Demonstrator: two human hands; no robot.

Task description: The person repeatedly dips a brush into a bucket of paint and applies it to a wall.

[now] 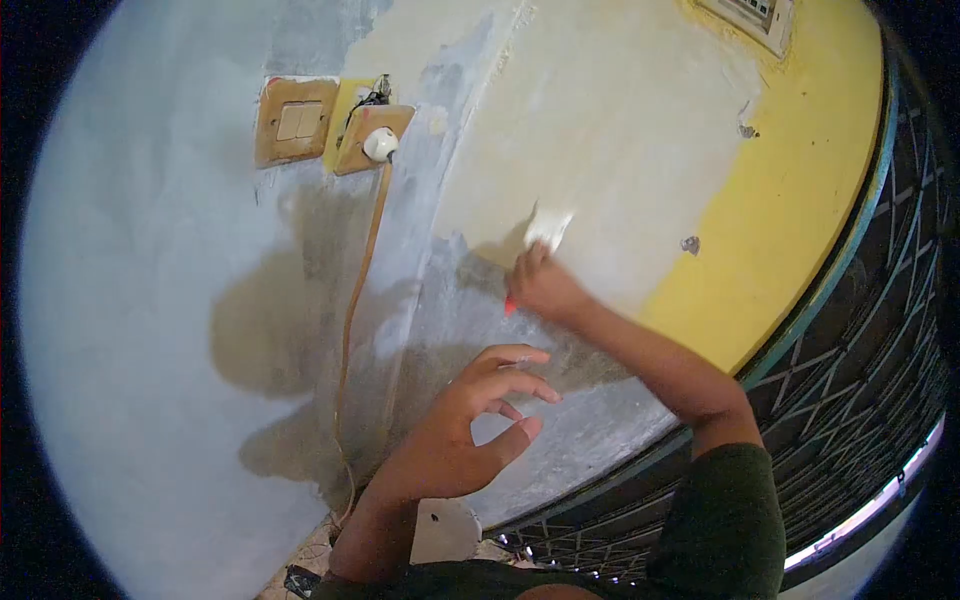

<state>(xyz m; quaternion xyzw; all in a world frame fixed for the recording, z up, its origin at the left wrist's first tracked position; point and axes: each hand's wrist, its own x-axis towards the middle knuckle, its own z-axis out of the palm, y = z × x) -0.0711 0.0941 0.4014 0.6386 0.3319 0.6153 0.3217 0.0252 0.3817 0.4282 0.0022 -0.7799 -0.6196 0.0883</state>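
Observation:
My right hand [545,285] is closed round a putty knife [548,226] with a red handle end below the fist. Its pale, shiny blade lies against the wall [600,130], at the lower part of a cream-coloured coated area. Bare grey wall shows just under that hand. Lower down, my left hand [485,415] is held out in front of the wall with fingers apart and curved. Nothing can be seen between its fingers and thumb.
To the left, a switch plate [297,122] and a loose socket with a white plug [381,145] hang on the wall, wires exposed. An orange cord [358,290] runs down from the plug. A dark metal lattice gate [830,390] borders the yellow wall edge [800,200] on the right.

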